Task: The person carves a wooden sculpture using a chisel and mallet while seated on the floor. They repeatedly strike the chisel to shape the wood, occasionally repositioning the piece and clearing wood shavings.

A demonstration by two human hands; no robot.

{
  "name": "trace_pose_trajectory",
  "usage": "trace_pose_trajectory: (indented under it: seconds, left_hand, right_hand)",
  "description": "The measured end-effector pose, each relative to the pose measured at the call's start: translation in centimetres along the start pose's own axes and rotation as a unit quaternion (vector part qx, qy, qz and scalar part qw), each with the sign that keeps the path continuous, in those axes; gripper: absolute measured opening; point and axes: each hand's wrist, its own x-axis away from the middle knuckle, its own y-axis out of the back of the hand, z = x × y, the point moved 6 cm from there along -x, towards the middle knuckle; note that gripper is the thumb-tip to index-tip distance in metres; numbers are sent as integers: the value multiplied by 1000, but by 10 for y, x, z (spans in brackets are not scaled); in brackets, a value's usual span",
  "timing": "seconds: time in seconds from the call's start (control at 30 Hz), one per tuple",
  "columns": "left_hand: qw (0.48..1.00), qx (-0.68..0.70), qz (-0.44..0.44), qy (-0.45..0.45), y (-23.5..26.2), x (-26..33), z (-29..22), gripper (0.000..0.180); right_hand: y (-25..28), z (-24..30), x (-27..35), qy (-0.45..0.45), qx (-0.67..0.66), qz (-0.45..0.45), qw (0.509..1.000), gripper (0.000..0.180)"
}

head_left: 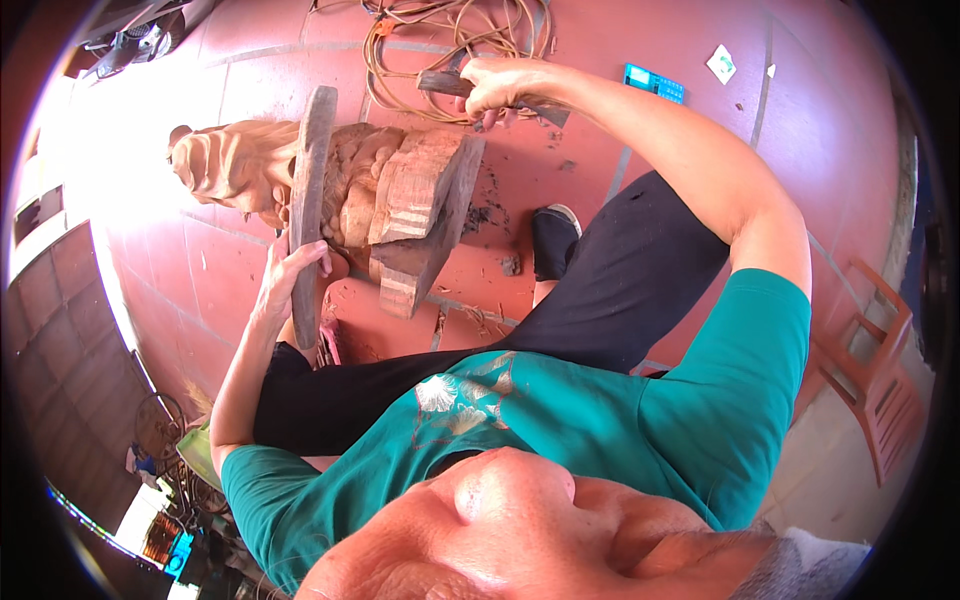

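Wooden mallet (306, 200) in left hand (285, 275), against carving (330, 185) (chisel (445, 84) in right hand (500, 88)).

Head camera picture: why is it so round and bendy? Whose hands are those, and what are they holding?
There is no machine here, just a person at work. The camera is worn on the person's head and looks down, so you see their own arms, green shirt and black trousers. Its very wide lens makes straight lines curve near the edge.

The left hand grips a long dark stick. The right hand is stretched out and closed on a dark tool; I can't tell what kind.

Between them, on the red tiled floor, lies a big wood carving with chips around it. Further off are coiled cords, and a red chair stands to the right.
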Motion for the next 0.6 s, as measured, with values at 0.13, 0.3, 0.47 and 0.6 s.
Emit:
trace_pose_trajectory:
  seconds: [0.13,0.3,0.47,0.6]
  left_hand:
    - [997,-49,-49,-11,-4,3,3,24]
    - [994,-70,-88,6,-7,5,7,33]
    - [986,-93,-134,21,0,7,13,39]
    - [966,-159,-201,18,9,11,26,47]
  right_hand:
    - [20,-20,-22,24,-42,19,999,35]
    - [34,-48,-50,57,-165,-28,984,32]
    - [30,-85,-65,7,-291,-26,956,30]
    - [32,-104,-66,-16,-363,-35,931,29]
